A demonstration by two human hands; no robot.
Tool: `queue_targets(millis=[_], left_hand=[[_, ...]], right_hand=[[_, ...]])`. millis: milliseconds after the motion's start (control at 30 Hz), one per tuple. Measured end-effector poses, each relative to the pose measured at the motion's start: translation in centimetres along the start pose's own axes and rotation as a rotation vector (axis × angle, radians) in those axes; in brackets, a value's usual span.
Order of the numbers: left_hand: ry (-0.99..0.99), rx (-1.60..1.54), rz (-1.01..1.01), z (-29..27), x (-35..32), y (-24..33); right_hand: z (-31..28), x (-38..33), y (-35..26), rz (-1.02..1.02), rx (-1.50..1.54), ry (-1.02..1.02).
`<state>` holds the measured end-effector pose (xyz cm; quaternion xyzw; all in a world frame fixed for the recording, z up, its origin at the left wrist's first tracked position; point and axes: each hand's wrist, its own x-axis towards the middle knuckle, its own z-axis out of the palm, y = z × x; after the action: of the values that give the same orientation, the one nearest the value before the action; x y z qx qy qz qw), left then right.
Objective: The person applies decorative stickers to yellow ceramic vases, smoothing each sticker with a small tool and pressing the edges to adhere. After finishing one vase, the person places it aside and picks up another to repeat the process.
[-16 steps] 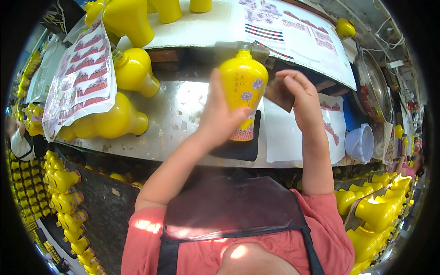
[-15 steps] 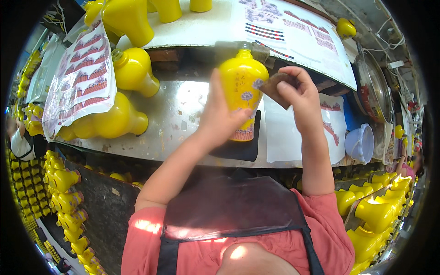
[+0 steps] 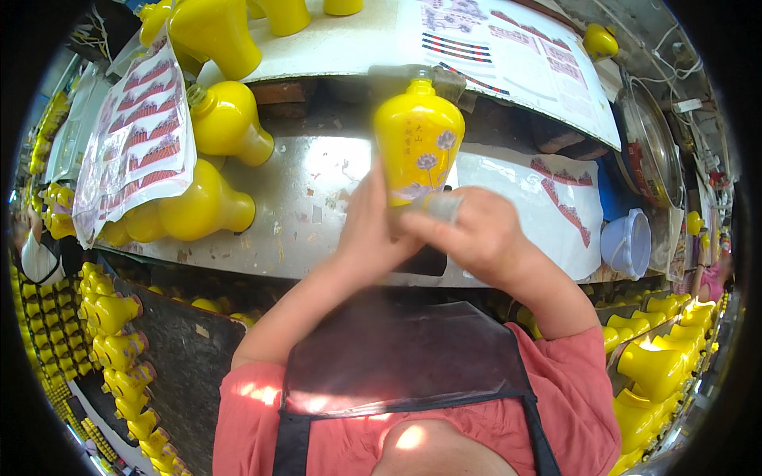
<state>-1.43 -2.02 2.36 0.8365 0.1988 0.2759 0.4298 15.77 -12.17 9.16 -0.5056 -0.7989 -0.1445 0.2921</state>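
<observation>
A glossy yellow bottle [image 3: 413,131] with purple flower decals and a clear neck lies in front of me, its neck pointing away. My left hand [image 3: 379,210] is closed round the lower left side of the bottle. My right hand [image 3: 480,234] pinches a small flat scraper [image 3: 439,206], which looks grey and smeared by motion. It is against or just over the lower right part of the bottle, and the fingers of both hands hide the bottle's base. A dark cloth [image 3: 429,262] shows partly beneath my hands.
Yellow bottles [image 3: 226,123] lie at the left beside a hanging decal sheet [image 3: 151,119]. More decal sheets rest on the raised white board [image 3: 381,40] and on the metal table [image 3: 305,186]. A pale lilac bucket [image 3: 627,244] stands at the right. Rows of yellow bottles flank me.
My right hand has moved down and left with the scraper, from the bottle's upper right side to its lower part. My left hand has slid lower on the bottle.
</observation>
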Motion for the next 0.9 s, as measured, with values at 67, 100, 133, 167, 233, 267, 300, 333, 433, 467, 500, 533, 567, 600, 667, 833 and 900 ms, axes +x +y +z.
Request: queue_targets(millis=[67,100,133,167,233,267,300,333,433,467,500,533,567,600,667,833,900], left_hand=[[0.03,0.054,0.023,0.0,-0.8,0.0],[0.051,0.087,0.055,0.1,-1.1,-0.1],[0.052,0.113,0.058,0.2,-1.2,-0.3],[0.047,0.101,0.017,0.3,-1.3,-0.4],[0.034,0.077,-0.066,0.5,-1.4,-0.7],[0.042,0.044,-0.03,0.5,-1.3,-0.8],[0.049,0.01,0.006,0.5,-1.2,-1.0],[0.059,-0.038,0.028,0.5,-1.2,-1.1],[0.091,-0.086,0.045,0.7,-1.2,-1.0],[0.075,-0.11,0.028,0.6,-1.1,-1.1],[0.051,-0.15,0.004,0.5,-1.0,-1.1],[0.028,-0.19,-0.022,0.5,-1.0,-1.2],[0.004,-0.231,-0.051,0.4,-1.0,-1.2],[-0.027,-0.265,-0.094,0.1,-1.0,-1.3],[-0.09,-0.334,-0.181,-0.2,-1.0,-1.6],[-0.119,-0.373,-0.188,-0.4,-1.2,-2.1],[-0.131,-0.468,-0.223,-0.5,-1.2,-2.3]], right_hand=[[-0.2,-0.5,0.4,0.262,-0.178,0.05],[0.0,-0.6,0.7,0.351,-0.261,0.14],[0.0,-0.8,0.8,0.304,-0.254,0.17],[0.4,-0.9,1.1,0.223,-0.23,0.253],[0.9,-1.3,0.3,0.181,-0.042,0.176],[1.2,-1.5,-0.4,0.116,0.022,0.147],[1.2,-1.5,-0.5,0.049,0.05,0.092],[1.3,-1.5,-0.5,0.138,0.029,0.098],[1.0,-1.2,0.3,0.417,-0.103,0.206],[0.9,-0.9,0.8,0.456,-0.155,0.275],[0.9,-0.7,1.2,0.534,-0.189,0.353],[0.9,-0.7,1.0,0.473,-0.213,0.337],[1.2,-0.5,0.9,0.341,-0.165,0.343],[1.2,-0.7,0.2,0.265,-0.061,0.273],[1.5,-1.3,-0.8,0.217,0.078,0.188],[2.2,-2.6,0.3,0.655,0.016,0.352],[2.1,-3.0,0.1,0.563,-0.014,0.318]])
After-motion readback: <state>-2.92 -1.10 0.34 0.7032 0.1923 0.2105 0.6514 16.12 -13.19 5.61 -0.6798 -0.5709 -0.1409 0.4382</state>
